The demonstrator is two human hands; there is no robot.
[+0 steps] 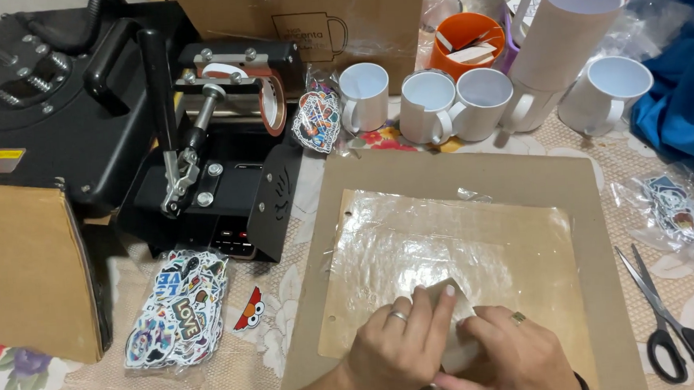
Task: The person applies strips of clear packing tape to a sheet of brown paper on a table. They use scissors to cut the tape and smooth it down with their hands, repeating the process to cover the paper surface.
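Note:
My left hand (398, 346) and my right hand (514, 360) both grip a small pale folded sheet (447, 296) at the near edge of a brown cardboard board (520, 182). A ring shows on each hand. Under them lies a clear plastic film (445, 245) spread over a tan paper sheet on the board. Most of the pale sheet is hidden by my fingers.
A black mug heat press (218, 146) stands at the left, beside a larger black press (49, 100) and a cardboard box (26, 267). Several white mugs (481, 101) line the back, with an orange cup (466, 42). Sticker bags (179, 307) lie at left; scissors (674, 324) at right.

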